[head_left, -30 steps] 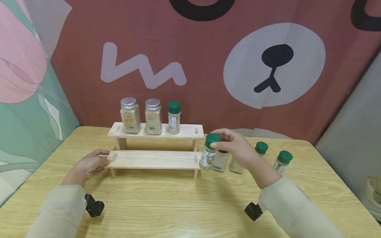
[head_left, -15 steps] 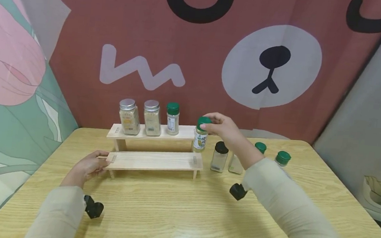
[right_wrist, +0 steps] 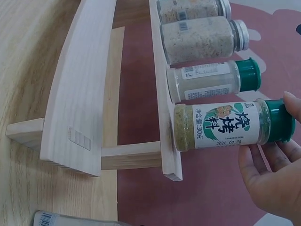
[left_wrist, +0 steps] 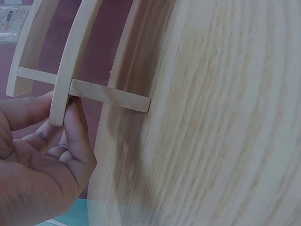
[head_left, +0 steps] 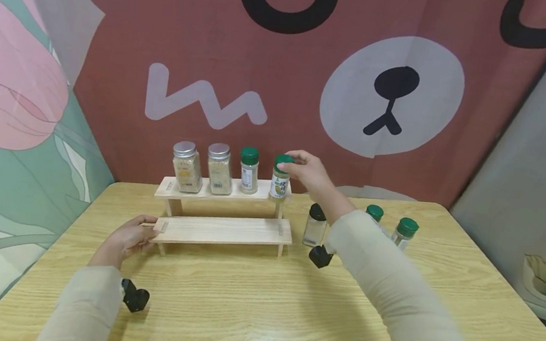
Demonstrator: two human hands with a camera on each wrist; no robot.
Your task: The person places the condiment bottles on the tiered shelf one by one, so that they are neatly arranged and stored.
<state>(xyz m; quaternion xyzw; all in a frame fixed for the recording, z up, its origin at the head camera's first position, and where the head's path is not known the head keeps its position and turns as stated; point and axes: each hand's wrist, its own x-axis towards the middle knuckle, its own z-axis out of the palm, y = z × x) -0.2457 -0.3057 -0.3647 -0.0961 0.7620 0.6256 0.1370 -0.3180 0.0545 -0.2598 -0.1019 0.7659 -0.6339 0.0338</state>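
A two-tier wooden rack [head_left: 223,230] stands on the table. My left hand [head_left: 129,238] pinches the left end of its lower shelf between thumb and fingers, as the left wrist view [left_wrist: 51,155] also shows. My right hand [head_left: 309,171] grips the green cap of a seasoning jar [head_left: 278,186] with a printed label. In the right wrist view that jar [right_wrist: 225,125] is upright relative to the rack, its base right at the upper shelf's right end. To its left on that shelf stand a green-capped jar [head_left: 249,173] and two silver-lidded jars [head_left: 219,172].
On the table right of the rack stands a black-capped jar [head_left: 315,226]. Farther right are two green-capped jars [head_left: 404,232], one partly hidden by the right sleeve. A patterned cloth [head_left: 281,83] hangs behind the table [head_left: 221,303].
My right hand has carried the seasoning jar left and up, from beside the lower shelf to the upper shelf's right end. The left hand keeps its hold on the rack.
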